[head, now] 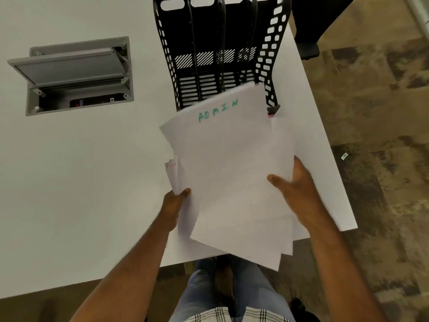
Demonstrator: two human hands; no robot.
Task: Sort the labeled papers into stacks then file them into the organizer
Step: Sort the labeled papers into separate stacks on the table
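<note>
Black organizer [222, 54] on white table [81, 170]

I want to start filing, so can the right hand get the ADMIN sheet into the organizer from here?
Probably yes: the right hand already holds the ADMIN sheet, and the organizer stands just beyond it, slots open.

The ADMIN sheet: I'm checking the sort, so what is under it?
Under the ADMIN sheet lie more white papers, one edge showing red writing too covered to read. How many, and their labels, is hidden.
</note>
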